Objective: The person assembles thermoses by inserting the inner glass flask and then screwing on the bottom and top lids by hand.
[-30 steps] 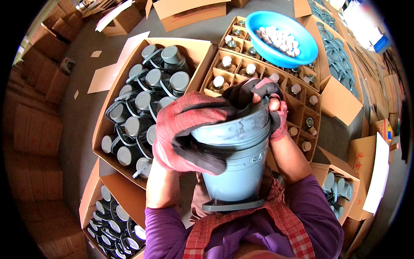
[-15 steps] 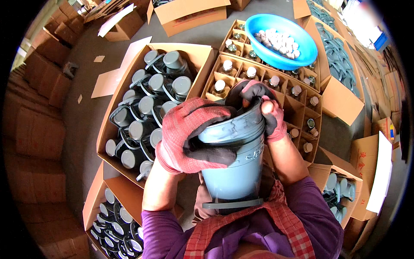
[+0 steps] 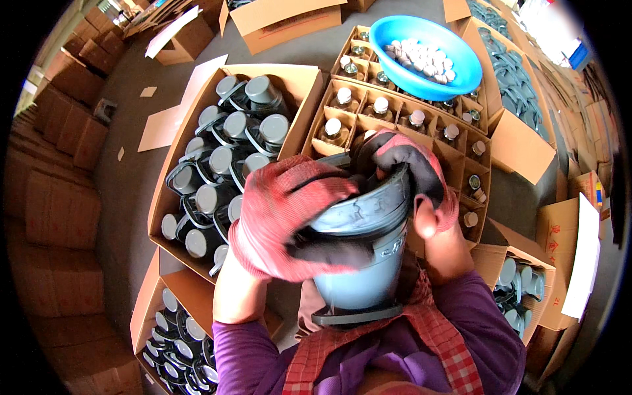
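Step in hand, by my reading: fitting or seating something at the mouth of a grey-blue plastic bucket, held upright in the lap against the red checked apron.

L hand, red knit glove w/ dark palm, lies spread over the near rim and wraps down the bucket's outer wall; fingers curl round the side, gripping. R hand, same glove type, hooks over the far rim, fingers bent down inside the mouth, bare thumb pressed on the outer wall. What the R fingers pinch inside, if anything: cannot tell, hidden by rim and glove.

Bucket sits directly between both hands, touching each; its dark handle hangs low at the front.

Next move likely calls for a firm hold by the L hand while the R works inside the rim; a slipping glove is the risk.

Surroundings: open carton of stacked grey buckets to the left, divided carton of small capped jars just beyond the hands, blue bowl of white caps resting on it.
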The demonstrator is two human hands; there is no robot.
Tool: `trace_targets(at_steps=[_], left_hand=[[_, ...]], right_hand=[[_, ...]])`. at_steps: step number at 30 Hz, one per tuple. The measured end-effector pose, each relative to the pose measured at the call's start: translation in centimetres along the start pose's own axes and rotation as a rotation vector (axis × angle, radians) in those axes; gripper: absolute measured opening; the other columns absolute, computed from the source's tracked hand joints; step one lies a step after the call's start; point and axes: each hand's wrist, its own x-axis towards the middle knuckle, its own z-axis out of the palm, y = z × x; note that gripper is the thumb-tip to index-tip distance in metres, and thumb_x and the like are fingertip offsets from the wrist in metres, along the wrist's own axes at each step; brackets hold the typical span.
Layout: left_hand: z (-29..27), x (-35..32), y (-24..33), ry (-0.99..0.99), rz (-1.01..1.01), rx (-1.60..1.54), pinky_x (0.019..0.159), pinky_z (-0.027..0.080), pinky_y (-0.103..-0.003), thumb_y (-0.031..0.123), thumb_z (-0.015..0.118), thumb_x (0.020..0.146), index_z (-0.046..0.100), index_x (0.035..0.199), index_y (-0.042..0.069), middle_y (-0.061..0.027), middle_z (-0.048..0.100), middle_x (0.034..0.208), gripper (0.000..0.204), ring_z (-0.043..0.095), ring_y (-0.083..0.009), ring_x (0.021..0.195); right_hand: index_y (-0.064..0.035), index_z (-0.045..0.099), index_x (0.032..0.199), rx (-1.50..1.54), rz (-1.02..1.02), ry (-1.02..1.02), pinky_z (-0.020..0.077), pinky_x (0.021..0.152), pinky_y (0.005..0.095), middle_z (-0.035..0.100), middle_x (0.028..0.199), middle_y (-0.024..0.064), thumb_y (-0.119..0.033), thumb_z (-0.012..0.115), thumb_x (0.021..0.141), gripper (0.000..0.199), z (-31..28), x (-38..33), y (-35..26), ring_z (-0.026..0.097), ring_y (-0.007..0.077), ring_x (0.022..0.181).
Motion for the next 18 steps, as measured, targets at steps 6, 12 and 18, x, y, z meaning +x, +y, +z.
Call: trace_targets(at_steps=[6, 12, 18], left_hand=[[0.5, -0.7, 1.6, -0.054, -0.138, 0.109, 0.068, 0.049, -0.04, 0.047, 0.07, 0.061, 0.058, 0.1, 0.004, -0.014, 0.058, 0.093, 0.06, 0.059, -0.0342, 0.078], [0.8, -2.0, 1.5, -0.027, -0.157, 0.256, 0.069, 0.049, -0.04, 0.047, 0.066, 0.066, 0.058, 0.097, 0.002, -0.0154, 0.06, 0.093, 0.056, 0.06, -0.035, 0.079], [0.4, -0.6, 4.2, -0.142, -0.285, 0.363, 0.07, 0.049, -0.042, 0.03, 0.066, 0.061, 0.055, 0.102, 0.0, -0.0176, 0.06, 0.092, 0.052, 0.058, -0.0383, 0.077]], right_hand=[[0.0003, 0.051, 0.092, -0.076, 0.075, -0.025, 0.0385, 0.069, 0.0306, 0.049, 0.089, 0.0103, -0.037, 0.079, 0.051, 0.062, 0.3, -0.2, -0.8, 0.048, 0.0229, 0.078], [-0.0001, 0.05, 0.088, 0.021, 0.267, 0.032, 0.0385, 0.069, 0.03, 0.046, 0.083, 0.0086, -0.034, 0.077, 0.054, 0.055, 1.4, 0.5, -1.5, 0.047, 0.0195, 0.076], [0.0012, 0.052, 0.086, -0.09, 0.28, 0.09, 0.0385, 0.06, 0.0273, 0.047, 0.073, 0.0053, -0.032, 0.064, 0.073, 0.038, 2.2, 0.6, -0.7, 0.045, 0.0147, 0.065]])
